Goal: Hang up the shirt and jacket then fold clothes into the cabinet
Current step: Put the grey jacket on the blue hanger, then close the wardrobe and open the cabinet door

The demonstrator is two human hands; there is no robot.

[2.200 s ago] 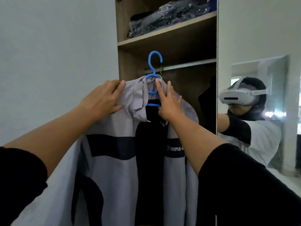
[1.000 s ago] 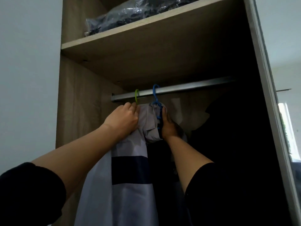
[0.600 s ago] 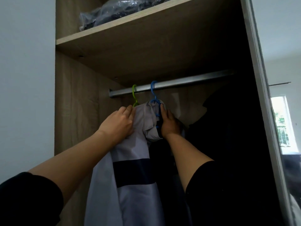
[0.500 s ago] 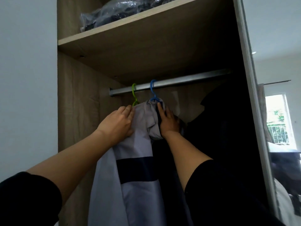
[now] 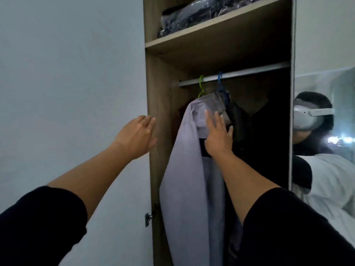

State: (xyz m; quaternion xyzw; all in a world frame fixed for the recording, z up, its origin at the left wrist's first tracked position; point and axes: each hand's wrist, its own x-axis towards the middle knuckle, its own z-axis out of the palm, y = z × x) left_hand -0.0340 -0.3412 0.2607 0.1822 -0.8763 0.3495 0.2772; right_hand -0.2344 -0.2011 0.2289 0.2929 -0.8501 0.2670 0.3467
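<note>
A grey jacket (image 5: 184,179) with a dark band hangs on a blue hanger (image 5: 221,83) from the metal rail (image 5: 249,72) inside the wooden cabinet (image 5: 161,131). A green hanger (image 5: 201,85) hooks on the rail just left of it; what it carries is hidden behind the jacket. My right hand (image 5: 218,137) has straight, spread fingers in front of the jacket's collar and holds nothing. My left hand (image 5: 137,138) hovers open before the cabinet's left side panel, apart from the jacket.
A shelf (image 5: 211,33) above the rail carries dark clothes in a plastic bag (image 5: 201,14). Dark garments (image 5: 265,131) hang at the right of the rail. A mirror (image 5: 324,131) on the right reflects a person wearing a headset. A pale wall (image 5: 67,73) fills the left.
Both hands have let go of the jacket and pulled back from it. The jacket now hangs by itself on the rail, and the camera has moved away from the cabinet.
</note>
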